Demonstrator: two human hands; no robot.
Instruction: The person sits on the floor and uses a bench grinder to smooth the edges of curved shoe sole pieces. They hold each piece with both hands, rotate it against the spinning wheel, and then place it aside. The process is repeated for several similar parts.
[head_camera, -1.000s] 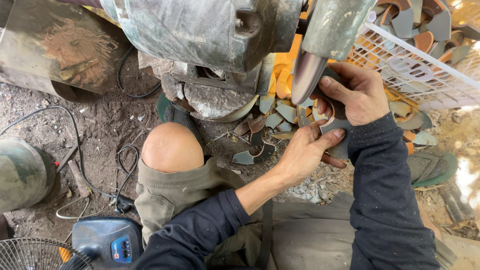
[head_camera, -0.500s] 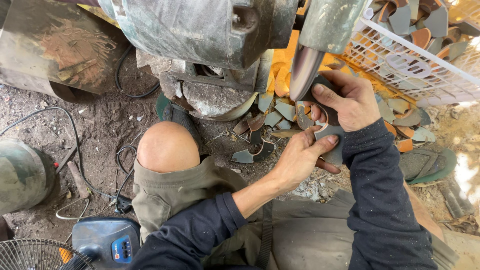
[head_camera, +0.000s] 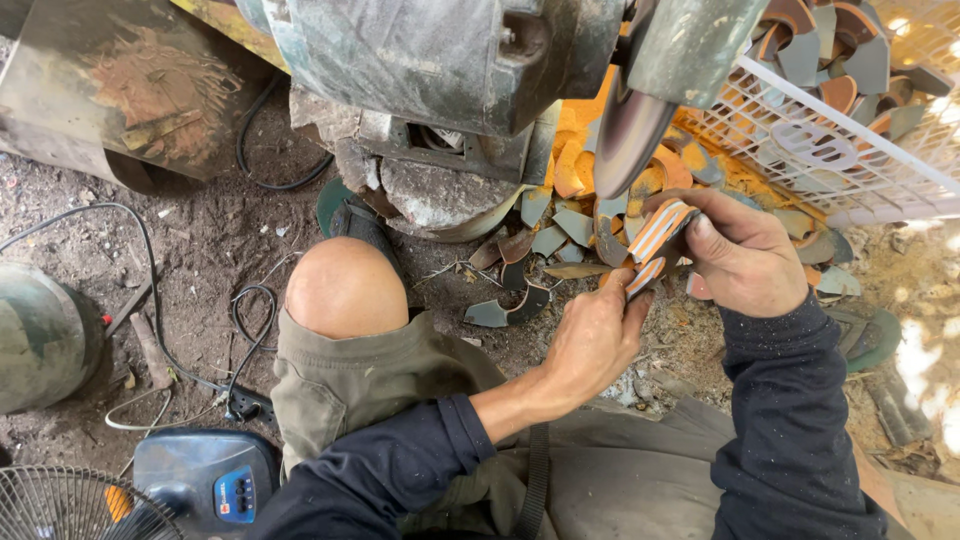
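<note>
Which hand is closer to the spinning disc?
Right. The right hand sits just beside and below the disc; the left hand is lower, farther from it.

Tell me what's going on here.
A person sits on the dirt ground, one bare knee up, in front of a bench grinder. Both hands grip one small curved piece, its edge striped orange and pale, right by the grinding wheel: left hand below, right hand above. More curved pieces lie piled under the machine and in a white plastic basket. A fan stands by the person's leg.
</note>
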